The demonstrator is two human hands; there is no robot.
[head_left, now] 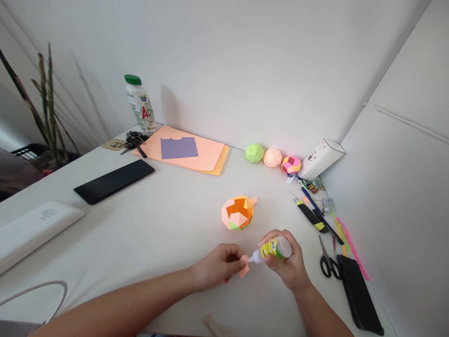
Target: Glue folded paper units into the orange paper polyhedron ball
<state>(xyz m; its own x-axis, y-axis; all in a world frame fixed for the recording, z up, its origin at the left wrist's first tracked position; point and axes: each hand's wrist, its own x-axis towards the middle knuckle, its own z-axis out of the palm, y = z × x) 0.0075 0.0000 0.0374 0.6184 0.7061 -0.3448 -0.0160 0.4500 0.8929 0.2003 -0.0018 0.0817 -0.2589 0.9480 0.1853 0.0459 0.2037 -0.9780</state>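
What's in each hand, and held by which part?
The left hand pinches a paper piece by one side; the right hand grips a glue bottle around its body.

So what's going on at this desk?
The person's left hand pinches a small, angular peach paper piece. Their right hand holds a translucent plastic bottle with a yellow-and-green label, its nozzle at the piece's edge; contact is unclear. Beyond both hands, a faceted peach, orange and green paper ball with an opening sits on the white table.

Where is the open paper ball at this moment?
In the head view, the open ball sits on the table, slightly right of centre, beyond the left hand and right hand.
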